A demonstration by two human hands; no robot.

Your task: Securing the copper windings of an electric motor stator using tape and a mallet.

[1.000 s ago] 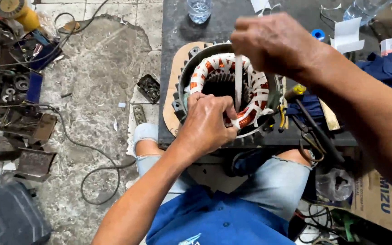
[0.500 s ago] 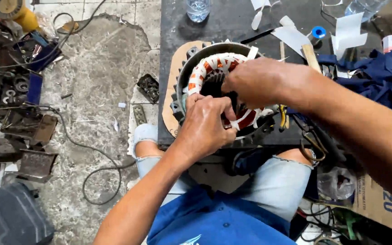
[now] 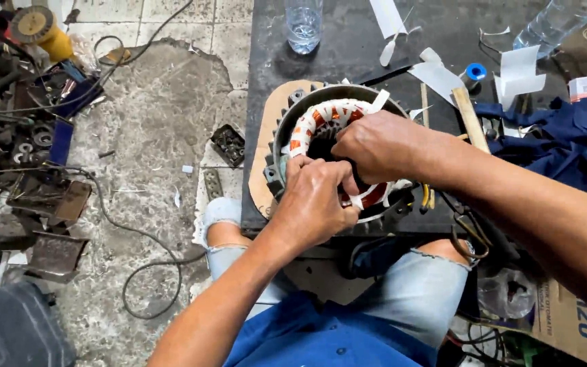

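- While a person sits at a dark worktable [image 3: 348, 61] with knees tucked under its near edge, both bare hands work on a motor stator [image 3: 338, 146] lying flat, bore upward, at the table's near edge, directly in front of the body and within easy reach.
- The stator rests on a tan board [image 3: 270, 122], which seems to keep it off the tabletop.
- The left hand [image 3: 317, 204] comes from below, fingers curled and pressed onto the winding at the near side of the ring; it appears clamped on the coil to steady it, though the fingertips are hidden.
- The right hand [image 3: 378, 146] reaches across from the right, fingers closed and tucked down into the bore. It seems to pinch something at the winding, but what exactly lies between its fingers cannot be told.
- The two hands touch, working at the same spot.
- The stator is a dark grey, toothed metal ring. Inside runs a thick coil of copper-orange wire bound at intervals with white tape, giving a banded orange-and-white look. A loose white strip sticks up at the far rim.
- Beyond it on the table stand a clear water bottle [image 3: 304, 24], white paper strips [image 3: 443, 71], a small blue tape roll [image 3: 474, 72] and a wooden stick [image 3: 470, 119]. A dark blue cloth [image 3: 552, 136] lies to the right.
- Left of the table, on a cracked concrete floor [image 3: 151, 122], lie metal scrap parts [image 3: 22, 136] and a black cable [image 3: 144, 272].
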